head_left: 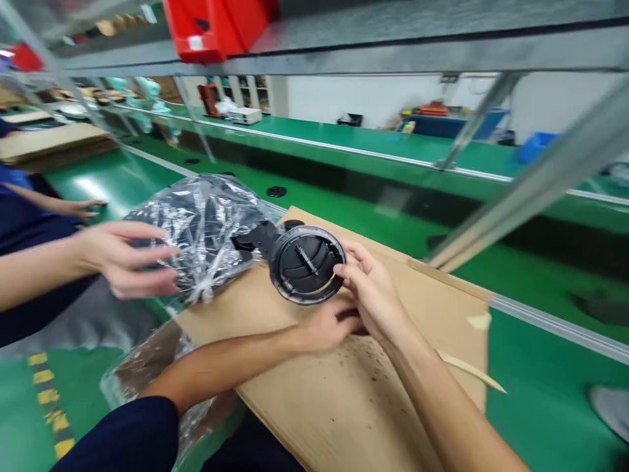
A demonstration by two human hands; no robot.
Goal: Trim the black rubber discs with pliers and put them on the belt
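On a sheet of cardboard [417,367] lying across the green desk [550,367], a round black louvred vent [305,265] is sitting tilted, its silver rim facing up toward the camera and a thin grey bar crossing its face. The person's right hand [369,288] is gripping the rim's right edge, its fingers curled partly closed around it. The left hand [328,326] is lying just below the vent, half curled beside the right hand, and whether it is touching the rim cannot be told. A black stem [260,239] is running from the vent toward a black item wrapped in clear plastic film [206,229], which is resting at the cardboard's edge. A co-worker's hand [130,259] is hovering open, fingers spread, right against that wrapped item, while the co-worker's other hand [78,208] is reaching out farther left over the desk. A loose clear plastic bag [147,370] is lying under the person's left forearm [221,367], and a red bin [216,26] is sitting on the metal shelf overhead
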